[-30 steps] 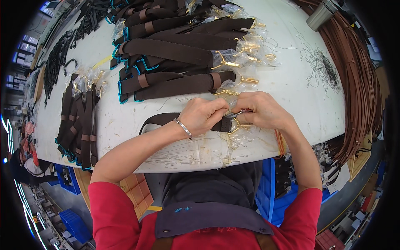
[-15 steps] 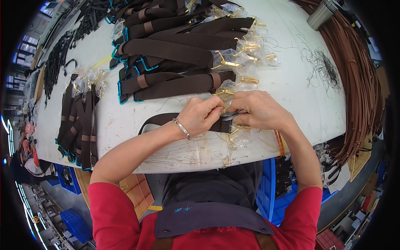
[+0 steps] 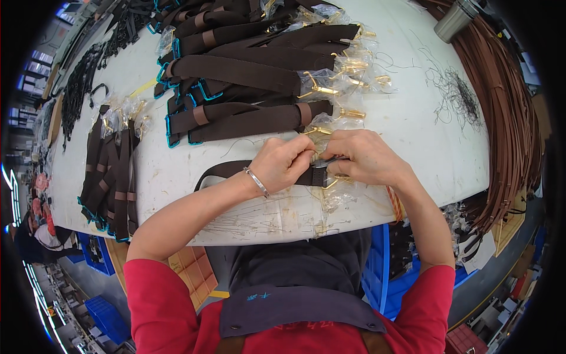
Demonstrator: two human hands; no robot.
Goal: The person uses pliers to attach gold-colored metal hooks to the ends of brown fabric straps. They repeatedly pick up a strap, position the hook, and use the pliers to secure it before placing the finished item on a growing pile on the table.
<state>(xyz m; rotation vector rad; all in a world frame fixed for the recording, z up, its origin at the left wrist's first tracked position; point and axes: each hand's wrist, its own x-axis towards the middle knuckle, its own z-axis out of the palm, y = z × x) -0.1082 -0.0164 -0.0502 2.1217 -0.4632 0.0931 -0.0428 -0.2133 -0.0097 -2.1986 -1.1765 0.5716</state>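
Observation:
A dark brown webbing strap (image 3: 305, 177) lies near the table's front edge, looping out to the left under my left wrist. My left hand (image 3: 283, 163) is closed in a pinch above its stitched end; what the fingertips hold is hidden. Facing it, my right hand (image 3: 367, 154) is closed around small grey thread snips (image 3: 335, 160), mostly covered by the fingers. A gold metal hook (image 3: 331, 183) in clear plastic wrap sits at the strap's end, below my right hand.
Finished-looking brown straps (image 3: 242, 65) with blue-wrapped buckles are piled beyond my hands. A smaller strap bundle (image 3: 112, 177) lies left. Thread scraps (image 3: 460, 97), a steel tumbler (image 3: 455, 22) and long reddish-brown strips (image 3: 501, 106) are at the right. Blue crates (image 3: 392, 289) stand below the table edge.
Both hands stay at the strap's end with only slight finger shifts. The snips show a little less between the right fingers.

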